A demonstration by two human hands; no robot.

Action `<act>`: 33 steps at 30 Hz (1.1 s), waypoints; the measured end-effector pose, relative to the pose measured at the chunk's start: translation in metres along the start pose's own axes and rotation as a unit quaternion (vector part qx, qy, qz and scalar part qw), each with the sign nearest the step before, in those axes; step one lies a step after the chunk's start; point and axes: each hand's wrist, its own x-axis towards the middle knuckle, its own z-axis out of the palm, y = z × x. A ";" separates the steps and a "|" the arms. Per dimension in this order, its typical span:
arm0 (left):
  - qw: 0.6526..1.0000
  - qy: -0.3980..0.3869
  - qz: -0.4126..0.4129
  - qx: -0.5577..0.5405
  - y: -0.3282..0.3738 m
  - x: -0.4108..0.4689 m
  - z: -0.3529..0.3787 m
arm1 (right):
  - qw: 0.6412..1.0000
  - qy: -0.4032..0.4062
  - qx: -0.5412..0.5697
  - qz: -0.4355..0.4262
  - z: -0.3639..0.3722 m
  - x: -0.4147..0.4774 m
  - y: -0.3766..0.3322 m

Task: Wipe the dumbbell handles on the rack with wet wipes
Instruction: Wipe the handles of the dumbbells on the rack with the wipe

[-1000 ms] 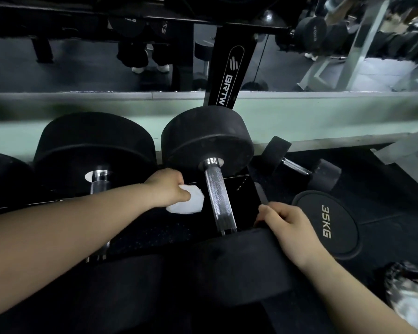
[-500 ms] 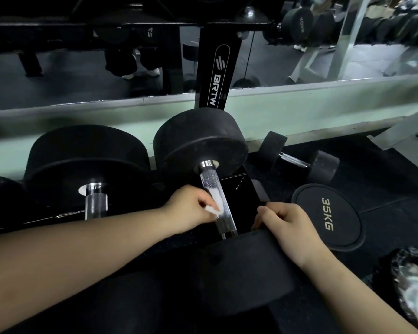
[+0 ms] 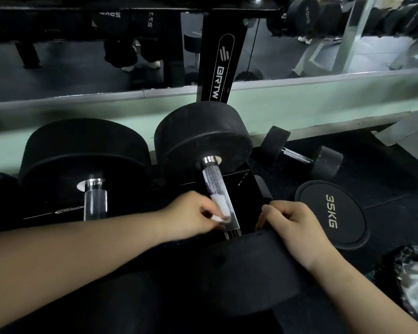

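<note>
A big black dumbbell lies on the rack with its knurled chrome handle running toward me. My left hand pinches a white wet wipe and presses it against the lower part of that handle. My right hand grips the top edge of the dumbbell's near head, fingers curled over it. A second dumbbell with a chrome handle sits to the left on the rack.
A small dumbbell and one marked 35KG lie on the dark floor to the right. A crinkled plastic pack sits at the lower right. A mirror and a black rack post stand behind.
My left hand brought the wipe from the left of the handle onto it, then slid it down toward the near head. My right hand stayed on the near head.
</note>
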 end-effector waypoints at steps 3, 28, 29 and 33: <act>1.000 -0.012 0.002 -0.001 0.000 -0.003 0.005 | 1.000 0.003 -0.001 -0.002 -0.001 -0.001 -0.001; 0.902 0.069 -0.159 -0.396 -0.016 0.020 -0.011 | 0.999 0.018 0.019 -0.021 -0.001 -0.004 -0.001; 0.901 0.064 -0.157 -0.400 -0.017 0.020 -0.011 | 0.999 0.016 0.024 -0.029 -0.001 -0.004 -0.001; 0.907 0.028 -0.155 -0.390 -0.017 0.017 -0.008 | 0.995 0.005 0.060 -0.075 -0.001 -0.007 -0.001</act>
